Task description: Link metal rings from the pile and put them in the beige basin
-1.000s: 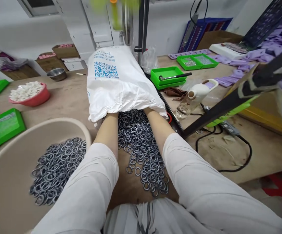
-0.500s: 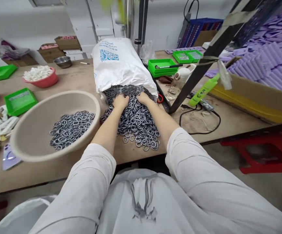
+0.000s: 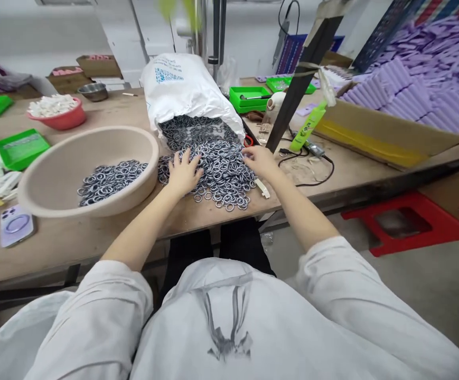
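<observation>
where the white sack [image 3: 185, 89] lies open on the table [image 3: 94, 237], a heap of metal rings [image 3: 213, 158] spills from its mouth. the left hand [image 3: 184, 171] lies flat on the heap's near left side, fingers spread open. the right hand [image 3: 259, 160] rests open at the heap's right edge, holding nothing. just left of the heap stands a beige bowl [image 3: 55, 184] with more rings in it.

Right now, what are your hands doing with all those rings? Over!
Left hand flat, open on ring pile. Right hand open at pile's right edge. Sack spilling rings; bowl beside, part filled.
</observation>
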A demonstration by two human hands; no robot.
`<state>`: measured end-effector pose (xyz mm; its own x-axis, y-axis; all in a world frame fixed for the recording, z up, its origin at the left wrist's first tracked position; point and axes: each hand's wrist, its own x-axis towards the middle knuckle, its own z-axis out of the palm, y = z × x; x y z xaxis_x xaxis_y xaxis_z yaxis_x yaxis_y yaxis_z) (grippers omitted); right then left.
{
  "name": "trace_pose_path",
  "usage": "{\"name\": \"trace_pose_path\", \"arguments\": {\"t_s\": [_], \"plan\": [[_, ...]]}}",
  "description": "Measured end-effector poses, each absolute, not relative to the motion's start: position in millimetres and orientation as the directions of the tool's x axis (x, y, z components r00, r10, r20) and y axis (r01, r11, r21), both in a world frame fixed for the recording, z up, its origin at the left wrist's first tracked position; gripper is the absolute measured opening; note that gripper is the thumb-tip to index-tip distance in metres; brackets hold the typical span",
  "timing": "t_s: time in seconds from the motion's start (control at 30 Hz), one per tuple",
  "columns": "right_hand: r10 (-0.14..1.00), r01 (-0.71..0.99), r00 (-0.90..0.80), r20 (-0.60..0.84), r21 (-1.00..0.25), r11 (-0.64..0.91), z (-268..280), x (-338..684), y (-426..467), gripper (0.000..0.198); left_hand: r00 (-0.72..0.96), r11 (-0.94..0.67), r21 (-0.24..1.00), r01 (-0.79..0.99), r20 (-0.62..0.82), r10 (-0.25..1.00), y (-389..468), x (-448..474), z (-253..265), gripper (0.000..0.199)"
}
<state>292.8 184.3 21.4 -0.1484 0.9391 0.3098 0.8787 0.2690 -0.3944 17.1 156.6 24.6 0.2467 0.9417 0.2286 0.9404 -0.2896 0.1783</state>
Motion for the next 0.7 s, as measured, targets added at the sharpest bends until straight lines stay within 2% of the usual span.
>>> {"name": "trace_pose_path", "arguments": {"t_s": [0.1,0.2,0.27,0.37,0.47,0.57,0.63,0.7], "plan": [[0.961,0.934,-0.054,0.271,-0.327,0.144,-10,312,133,0.033,0.403,-0.458,0.145,0.877,0.3,0.865,115,23,15,0.044],[0.966,0.946,-0.046,0.256,-0.299,0.124,-34,314,104,0.042,0.566,-0.609,0.181,0.772,0.24,0.789,84,39,2,0.034],[0.969,0.947,-0.047,0.243,-0.299,0.121,-38,311,99,0.049,0.611,-0.645,0.169,0.745,0.214,0.762,71,48,-7,0.032],[0.977,0.961,-0.066,0.204,-0.249,0.117,-28,314,101,0.054,0.587,-0.606,0.156,0.78,0.155,0.795,67,52,-18,0.029],[0.986,0.988,-0.027,0.164,-0.145,0.051,-7,332,103,0.045,0.535,-0.545,0.162,0.823,0.104,0.839,73,44,-22,0.023],[0.983,0.994,0.068,0.172,-0.099,-0.051,12,351,97,0.038,0.472,-0.486,0.203,0.85,0.119,0.874,80,31,-20,0.022],[0.961,0.985,0.131,0.244,-0.138,-0.1,17,350,88,0.036,0.406,-0.445,0.301,0.843,0.184,0.895,83,25,-17,0.022],[0.933,0.962,0.181,0.312,-0.254,-0.102,11,335,76,0.038,0.315,-0.406,0.452,0.794,0.266,0.911,82,21,-15,0.022]]}}
